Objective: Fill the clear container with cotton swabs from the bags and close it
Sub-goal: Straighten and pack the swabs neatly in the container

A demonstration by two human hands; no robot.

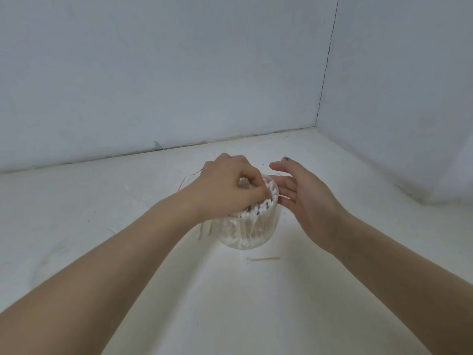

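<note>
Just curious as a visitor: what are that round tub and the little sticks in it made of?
The round tub looks like clear, glossy plastic: the contents show straight through its wall. The swabs seem to have tan sticks, wood or bamboo perhaps, with fluffy white cotton tips. A stray swab on the white surface shows the same tan stick.

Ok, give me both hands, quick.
Left hand: closed, fingers pinched on the cotton swabs at the top of the clear container.
Right hand: open, empty, beside the container.

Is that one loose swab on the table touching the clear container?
Apart. The head view shows bare table between the loose swab and the container.
</note>
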